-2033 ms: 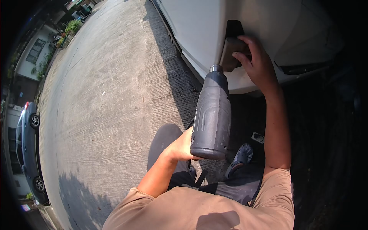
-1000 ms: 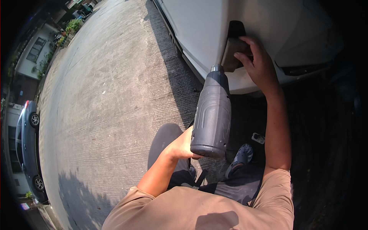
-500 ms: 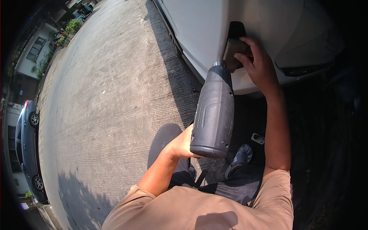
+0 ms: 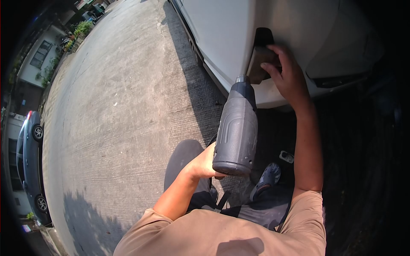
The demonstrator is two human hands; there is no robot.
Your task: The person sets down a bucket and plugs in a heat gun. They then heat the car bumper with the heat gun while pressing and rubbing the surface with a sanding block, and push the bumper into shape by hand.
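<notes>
1. Clearly, the left hand (image 4: 204, 165) holds the heat gun (image 4: 235, 128) from below, above the person's lap; the gun's body hides most of the fingers, so how tightly they curl cannot be told.
2. The gun's metal nozzle (image 4: 241, 79) points away from the person and sits at the lower left corner of a brown piece (image 4: 257, 64); whether they touch is hard to judge from this angle.
3. The right hand (image 4: 289, 79) holds that piece by its right side, index finger at the upper edge and thumb lower down, a narrow gap between them.
4. The piece lies against a pale vehicle (image 4: 226, 38), just below a black strip (image 4: 263, 35) on the bodywork.
5. Beneath the right forearm, a small pale object (image 4: 286, 157) lies near a clog (image 4: 269, 176).
6. Off to the left, a blue-gray car (image 4: 29, 162) stands beyond the sunlit pavement (image 4: 119, 106).
</notes>
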